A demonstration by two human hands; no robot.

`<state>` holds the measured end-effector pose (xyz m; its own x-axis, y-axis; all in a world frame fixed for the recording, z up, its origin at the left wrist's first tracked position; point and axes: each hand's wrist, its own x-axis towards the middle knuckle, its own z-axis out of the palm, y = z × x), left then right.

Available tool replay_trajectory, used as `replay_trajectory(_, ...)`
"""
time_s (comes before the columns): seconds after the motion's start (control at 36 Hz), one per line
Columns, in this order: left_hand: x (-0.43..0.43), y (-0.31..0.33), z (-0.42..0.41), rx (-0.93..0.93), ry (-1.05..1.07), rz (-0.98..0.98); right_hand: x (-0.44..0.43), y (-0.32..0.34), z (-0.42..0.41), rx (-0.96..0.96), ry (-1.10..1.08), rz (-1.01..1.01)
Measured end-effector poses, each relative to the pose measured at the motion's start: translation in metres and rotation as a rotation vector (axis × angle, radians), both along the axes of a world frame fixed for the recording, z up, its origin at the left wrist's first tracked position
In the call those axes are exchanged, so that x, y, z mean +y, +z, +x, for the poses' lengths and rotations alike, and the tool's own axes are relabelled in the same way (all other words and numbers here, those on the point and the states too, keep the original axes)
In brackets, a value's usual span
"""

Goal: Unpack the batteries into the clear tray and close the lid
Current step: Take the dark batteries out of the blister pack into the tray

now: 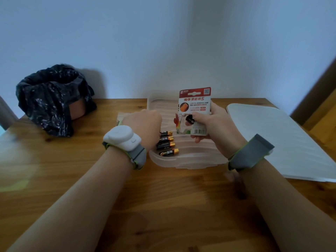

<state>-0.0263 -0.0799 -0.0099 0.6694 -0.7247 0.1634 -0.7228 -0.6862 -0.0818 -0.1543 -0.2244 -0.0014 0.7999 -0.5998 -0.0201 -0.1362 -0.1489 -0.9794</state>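
My right hand (216,128) grips the battery pack (194,106) upright over the clear tray (190,160), thumb pressed across its front. My left hand (143,122) sits knuckles-up at the four batteries (166,142) lying side by side in the tray's near-left part, its fingers curled under and hidden, so I cannot tell whether they hold one. I'd set each cell down parallel, snug against the row.

Four black-gold batteries (166,143) side by side in clear tray (190,161), left end; red-white blister pack (195,102) upright above tray; lid (272,135) off, flat on bench (163,197).
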Motion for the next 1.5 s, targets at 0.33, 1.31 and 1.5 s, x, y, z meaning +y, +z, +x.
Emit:
replay_trajectory(0.33, 0.008, 0.003, -0.01, -0.12, -0.115, -0.513, 0.001, 0.0, -0.001, 0.004, 0.023, 0.027)
replay_trajectory(1.31, -0.01, -0.008, -0.037, 0.347, -0.257, -0.721, 0.013, -0.001, -0.001, -0.195, 0.036, 0.1)
replay_trajectory(1.5, -0.007, -0.003, -0.033, 0.241, -0.276, -0.791, 0.013, 0.0, -0.001, -0.197, 0.005, 0.122)
